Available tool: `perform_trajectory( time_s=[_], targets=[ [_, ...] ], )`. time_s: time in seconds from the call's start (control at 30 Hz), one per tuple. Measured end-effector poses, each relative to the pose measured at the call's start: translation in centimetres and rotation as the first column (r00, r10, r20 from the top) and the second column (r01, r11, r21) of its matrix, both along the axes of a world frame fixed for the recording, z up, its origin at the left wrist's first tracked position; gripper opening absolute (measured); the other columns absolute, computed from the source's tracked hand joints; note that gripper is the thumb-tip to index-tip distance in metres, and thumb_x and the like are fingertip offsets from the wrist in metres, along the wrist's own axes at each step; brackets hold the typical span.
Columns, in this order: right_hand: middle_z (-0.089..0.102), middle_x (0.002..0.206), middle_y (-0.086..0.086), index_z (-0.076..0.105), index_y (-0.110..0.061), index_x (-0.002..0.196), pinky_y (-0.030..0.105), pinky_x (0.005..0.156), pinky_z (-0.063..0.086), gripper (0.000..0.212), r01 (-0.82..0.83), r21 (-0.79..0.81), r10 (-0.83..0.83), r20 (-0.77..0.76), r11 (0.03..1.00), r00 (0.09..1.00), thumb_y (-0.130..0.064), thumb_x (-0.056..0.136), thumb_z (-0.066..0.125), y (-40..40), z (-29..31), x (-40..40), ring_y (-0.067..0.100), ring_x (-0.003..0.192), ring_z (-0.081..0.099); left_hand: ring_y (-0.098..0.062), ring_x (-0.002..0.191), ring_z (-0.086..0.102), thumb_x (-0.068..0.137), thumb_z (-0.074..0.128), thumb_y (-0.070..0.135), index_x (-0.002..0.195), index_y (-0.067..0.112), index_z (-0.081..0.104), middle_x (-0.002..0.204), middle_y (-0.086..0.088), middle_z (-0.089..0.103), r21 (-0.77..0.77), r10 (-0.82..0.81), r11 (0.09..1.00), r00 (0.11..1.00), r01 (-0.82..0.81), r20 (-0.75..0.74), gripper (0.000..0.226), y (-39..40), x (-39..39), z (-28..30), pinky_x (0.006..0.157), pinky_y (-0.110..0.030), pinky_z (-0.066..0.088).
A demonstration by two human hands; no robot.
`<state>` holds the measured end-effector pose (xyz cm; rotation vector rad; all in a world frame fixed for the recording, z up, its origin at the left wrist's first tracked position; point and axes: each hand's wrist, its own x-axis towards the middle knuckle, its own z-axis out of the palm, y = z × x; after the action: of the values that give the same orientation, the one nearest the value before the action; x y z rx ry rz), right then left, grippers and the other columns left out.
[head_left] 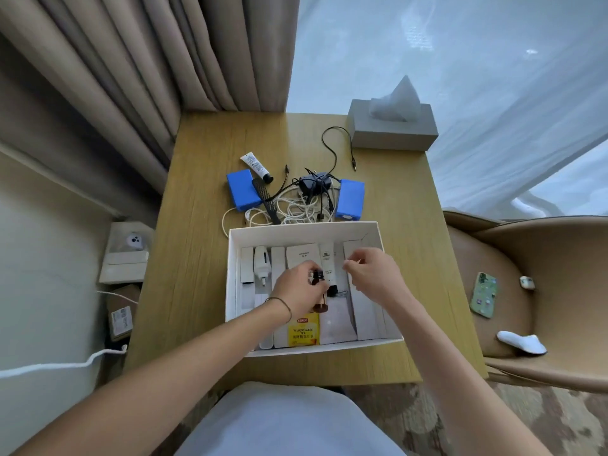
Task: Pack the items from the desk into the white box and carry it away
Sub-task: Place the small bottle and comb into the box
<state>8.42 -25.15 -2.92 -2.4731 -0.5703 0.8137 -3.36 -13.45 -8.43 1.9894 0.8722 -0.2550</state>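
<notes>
The white box sits on the wooden desk right in front of me. Inside lie several white packets, a white plug, a white tube and a yellow Lipton tea packet. My left hand is inside the box, shut on a small dark brown bottle. My right hand hovers over the box's right half, fingers loosely curled, holding nothing. Behind the box lie two blue blocks, a black comb, another white tube, and tangled white and black cables.
A grey tissue box stands at the desk's far right corner. Curtains hang behind. A tan chair on the right holds a green phone, an earbud case and a white sock. Cardboard boxes and a white cord lie on the floor to the left.
</notes>
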Motion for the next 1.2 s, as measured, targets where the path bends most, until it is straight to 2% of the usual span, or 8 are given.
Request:
perform_trajectory(
  time_s=[0.1, 0.2, 0.5, 0.63, 0.73, 0.8, 1.03, 1.2],
  targets=[
    [0.071, 0.086, -0.003, 0.071, -0.02, 0.096, 0.029, 0.061, 0.049, 0.018, -0.024, -0.046, 0.03, 0.122, 0.999, 0.992, -0.026, 0.093, 0.054, -0.5, 0.4, 0.5, 0.018, 0.075, 0.065, -0.023, 0.073, 0.07, 0.091, 0.063, 0.037, 0.122, 0.028, 0.06, 0.09, -0.004, 0.072, -0.013, 0.061, 0.998, 0.998, -0.061, 0.033, 0.032, 0.0, 2.6, 0.4, 0.067, -0.034, 0.06],
    [0.071, 0.093, -0.001, 0.07, -0.022, 0.102, 0.032, 0.065, 0.052, 0.02, -0.105, -0.124, 0.124, 0.157, 0.987, 0.98, -0.026, 0.094, 0.051, -0.6, 0.3, 0.2, 0.022, 0.081, 0.065, -0.03, 0.086, 0.072, 0.087, 0.067, 0.029, 0.123, 0.023, 0.059, 0.102, -0.01, 0.072, -0.04, 0.085, 0.996, 0.996, -0.085, 0.006, 0.038, -0.2, 4.8, 0.6, 0.077, -0.042, 0.061],
    [0.07, 0.088, 0.0, 0.069, -0.021, 0.098, 0.034, 0.062, 0.055, 0.021, -0.099, -0.092, 0.112, 0.153, 0.991, 0.982, -0.018, 0.088, 0.052, -1.3, 0.1, 0.0, 0.023, 0.077, 0.065, -0.026, 0.079, 0.067, 0.081, 0.065, 0.047, 0.101, 0.017, 0.061, 0.09, -0.006, 0.069, 0.169, -0.086, 0.98, 0.99, 0.103, -0.108, 0.036, -1.1, 7.3, 0.6, 0.073, -0.04, 0.06],
    [0.063, 0.076, -0.006, 0.07, -0.022, 0.099, 0.027, 0.05, 0.039, 0.024, -0.06, -0.057, 0.069, 0.163, 0.997, 0.984, -0.016, 0.086, 0.05, -1.5, 0.2, 1.0, 0.017, 0.064, 0.058, -0.023, 0.083, 0.064, 0.081, 0.067, 0.035, 0.101, 0.022, 0.063, 0.095, -0.002, 0.07, 0.215, -0.112, 0.967, 0.987, 0.135, -0.12, 0.024, -1.3, 6.9, 0.1, 0.073, -0.035, 0.057],
    [0.067, 0.08, -0.003, 0.07, -0.02, 0.097, 0.032, 0.056, 0.052, 0.023, -0.089, -0.069, 0.1, 0.18, 0.994, 0.978, -0.016, 0.086, 0.05, -0.8, 0.6, 1.5, 0.019, 0.068, 0.062, -0.022, 0.093, 0.065, 0.088, 0.059, 0.028, 0.116, 0.025, 0.066, 0.105, 0.001, 0.07, 0.221, -0.089, 0.97, 0.994, 0.1, -0.061, 0.029, -0.8, 5.9, 0.1, 0.074, -0.031, 0.053],
    [0.07, 0.087, 0.0, 0.07, -0.02, 0.096, 0.039, 0.064, 0.059, 0.021, -0.103, -0.069, 0.115, 0.192, 0.992, 0.975, -0.017, 0.088, 0.05, -0.1, 0.9, 2.0, 0.022, 0.072, 0.065, -0.02, 0.087, 0.065, 0.089, 0.054, 0.022, 0.116, 0.026, 0.066, 0.095, 0.002, 0.07, 0.206, -0.085, 0.975, 0.996, 0.084, -0.004, 0.03, -0.1, 5.1, 0.4, 0.074, -0.032, 0.054],
    [0.071, 0.09, 0.0, 0.071, -0.022, 0.098, 0.03, 0.057, 0.048, 0.022, -0.151, -0.015, 0.15, 0.243, 0.988, 0.958, -0.021, 0.093, 0.05, 3.6, 2.4, 3.6, 0.021, 0.076, 0.064, -0.007, 0.088, 0.061, 0.092, 0.056, 0.018, 0.113, 0.027, 0.067, 0.095, 0.009, 0.064, 0.302, -0.147, 0.95, 0.965, 0.077, 0.218, 0.026, 2.8, 2.3, 3.6, 0.077, -0.024, 0.05],
    [0.072, 0.084, -0.004, 0.074, -0.021, 0.094, 0.031, 0.061, 0.053, 0.025, -0.167, 0.082, 0.149, 0.192, 0.983, 0.97, -0.019, 0.09, 0.05, 8.2, 3.0, 4.0, 0.018, 0.074, 0.063, -0.006, 0.091, 0.06, 0.092, 0.058, 0.016, 0.11, 0.027, 0.067, 0.095, 0.009, 0.066, 0.344, -0.091, 0.939, 0.946, -0.022, 0.311, 0.024, 7.0, 1.9, 6.2, 0.075, -0.022, 0.048]
  ],
)
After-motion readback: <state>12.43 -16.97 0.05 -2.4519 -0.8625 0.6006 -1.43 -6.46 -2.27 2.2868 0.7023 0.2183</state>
